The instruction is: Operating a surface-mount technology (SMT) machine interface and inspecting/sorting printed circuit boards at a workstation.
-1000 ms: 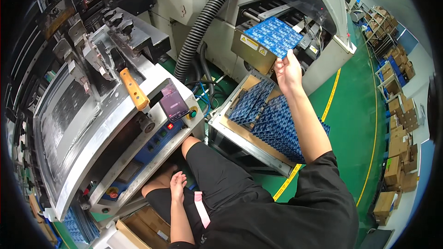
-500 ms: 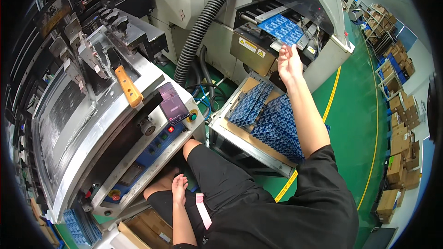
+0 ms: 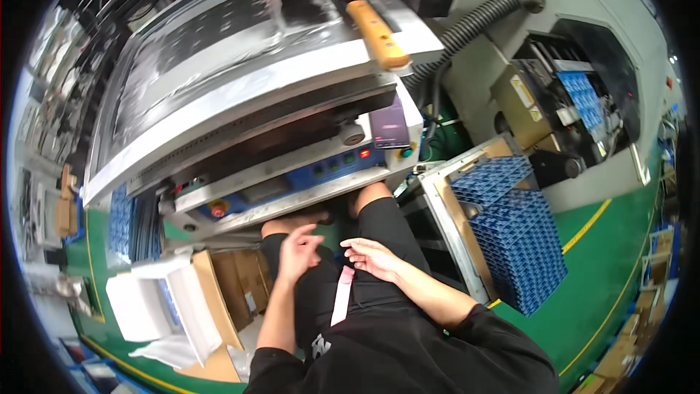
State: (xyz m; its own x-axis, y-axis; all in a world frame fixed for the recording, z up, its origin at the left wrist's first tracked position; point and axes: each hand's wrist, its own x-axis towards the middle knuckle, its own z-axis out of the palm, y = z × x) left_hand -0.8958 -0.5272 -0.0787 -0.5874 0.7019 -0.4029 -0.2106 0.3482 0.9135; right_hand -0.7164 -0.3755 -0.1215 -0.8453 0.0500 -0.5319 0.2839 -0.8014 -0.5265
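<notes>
My left hand (image 3: 300, 252) is held over my lap with its fingers loosely bent and apart, slightly blurred and holding nothing I can see. Opposite it, my right hand (image 3: 370, 258) has its fingers loosely stretched toward the left, also with nothing in it. A small gap lies between the two hands. Just below them a pink-white strap (image 3: 342, 295) rests on my black clothing. In front of my knees is the machine's blue control panel (image 3: 299, 177), with a phone (image 3: 389, 124) on its right end.
A wooden-handled tool (image 3: 377, 33) lies on the machine's frame. To the right, stacked blue panels (image 3: 516, 248) fill a cart; another blue panel (image 3: 582, 98) sits in the grey machine's opening. An open carton (image 3: 219, 321) with white foam (image 3: 138, 306) is at left, near more blue panels (image 3: 122, 222).
My right hand has come back from the blue panel at the grey machine to my lap. My left hand has risen slightly. The view has swung left.
</notes>
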